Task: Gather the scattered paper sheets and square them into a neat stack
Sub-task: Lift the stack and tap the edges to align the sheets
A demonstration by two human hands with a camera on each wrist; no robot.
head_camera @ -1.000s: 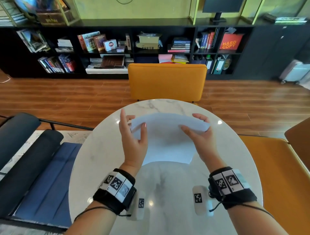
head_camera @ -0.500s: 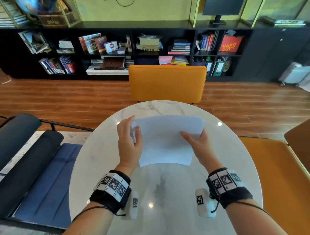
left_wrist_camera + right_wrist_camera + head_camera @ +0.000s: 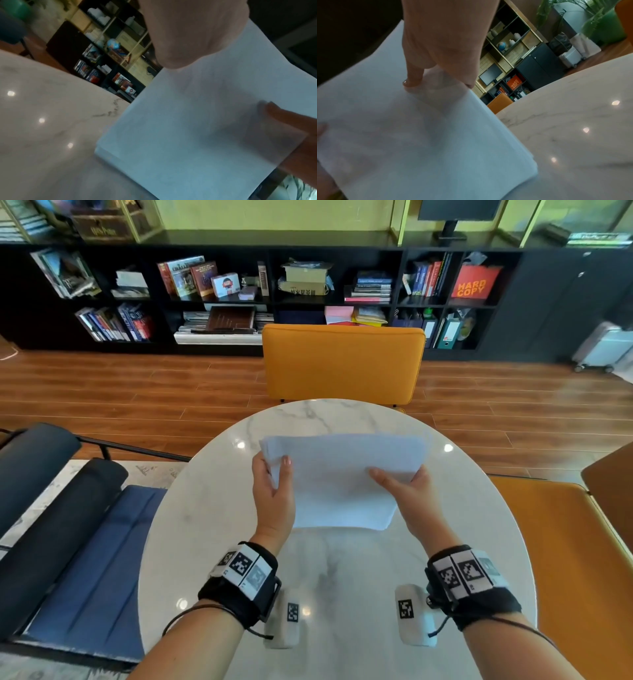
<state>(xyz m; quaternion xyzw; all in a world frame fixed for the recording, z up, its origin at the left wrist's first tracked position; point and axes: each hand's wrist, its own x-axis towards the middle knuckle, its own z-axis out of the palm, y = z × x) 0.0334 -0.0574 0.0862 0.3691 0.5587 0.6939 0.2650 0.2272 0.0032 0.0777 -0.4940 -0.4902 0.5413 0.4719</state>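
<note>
Bare marble table point(image 3: 212, 525) surrounds the paper stack point(image 3: 342, 484); orange chair point(image 3: 342, 364) blocks the far edge.

Round white marble table point(image 3: 212, 542) filling the lower centre of the frame; bottom edge of the paper stack point(image 3: 342, 491) resting on it mid-frame.
</note>
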